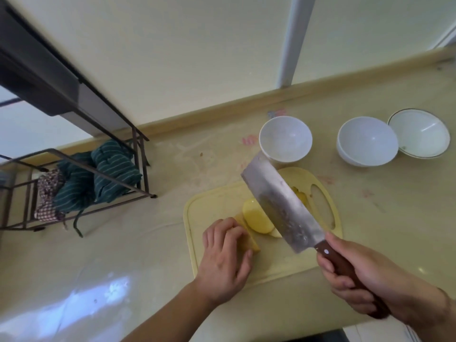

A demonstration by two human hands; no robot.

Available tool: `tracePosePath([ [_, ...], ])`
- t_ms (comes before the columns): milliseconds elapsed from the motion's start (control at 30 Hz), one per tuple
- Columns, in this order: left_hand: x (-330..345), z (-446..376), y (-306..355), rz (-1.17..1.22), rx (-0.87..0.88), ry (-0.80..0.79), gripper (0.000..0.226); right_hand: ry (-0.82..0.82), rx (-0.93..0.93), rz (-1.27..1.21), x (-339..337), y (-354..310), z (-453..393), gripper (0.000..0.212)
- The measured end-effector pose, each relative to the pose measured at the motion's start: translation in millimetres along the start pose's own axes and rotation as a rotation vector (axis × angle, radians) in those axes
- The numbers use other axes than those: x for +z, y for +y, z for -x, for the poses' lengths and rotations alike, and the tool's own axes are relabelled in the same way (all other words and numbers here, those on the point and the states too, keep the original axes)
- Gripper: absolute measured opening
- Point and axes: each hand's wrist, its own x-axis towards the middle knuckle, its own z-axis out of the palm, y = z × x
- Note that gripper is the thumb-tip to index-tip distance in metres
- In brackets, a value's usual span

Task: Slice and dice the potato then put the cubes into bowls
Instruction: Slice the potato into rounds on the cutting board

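Pale countertop (148, 255) carries a yellow cutting board (214, 201) with three white bowls (285, 138) beyond. On the board, the left hand (225, 257) curls over a potato piece (250, 244), slices (256, 218) beside it. The right hand (365, 280) grips a cleaver (281, 206) raised above them.

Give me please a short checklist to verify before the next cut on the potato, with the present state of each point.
1. Right hand grips the cleaver handle firmly: ok.
2. Left hand holds the potato piece down on the cutting board: ok.
3. Left fingertips curled away from the blade's path: cannot tell.
4. Blade lined up over the piece being held: not ok; it is raised over the loose slices.
5. Bowls stand near and empty: ok.
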Motion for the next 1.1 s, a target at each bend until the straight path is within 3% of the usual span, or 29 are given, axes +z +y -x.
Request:
tracePosePath([
  [200,3.6,3.6,1.0,0.017,-0.011,0.044,0.028,0.066,-0.065,0.190,39.4,7.6,6.1,0.056],
  [433,11.1,9.5,-7.2,0.033,0.044,0.065,0.029,0.347,-0.317,0.545,75.7,29.0,30.3,0.089],
  [533,14.0,11.3,-11.3,0.030,0.054,0.050,0.032,0.372,-0.340,0.606,84.8,28.3,30.6,0.071],
  [633,15.0,10.9,-12.1,0.023,0.058,0.049,0.034,0.440,-0.369,0.617,86.1,31.4,28.6,0.089],
  [667,14.9,10.6,-12.0,0.020,0.062,0.051,0.035,0.431,-0.361,0.632,86.9,32.5,28.3,0.088],
  [767,14.2,9.3,-10.9,0.024,0.073,0.062,0.034,0.375,-0.310,0.634,87.9,33.2,24.9,0.057],
  [900,14.9,8.5,-10.7,0.029,0.076,0.070,0.034,0.349,-0.288,0.609,85.8,36.8,21.3,0.063],
  [1100,15.9,7.5,-11.8,0.008,0.094,0.072,0.034,0.336,-0.310,0.564,88.6,35.4,22.9,0.050],
])
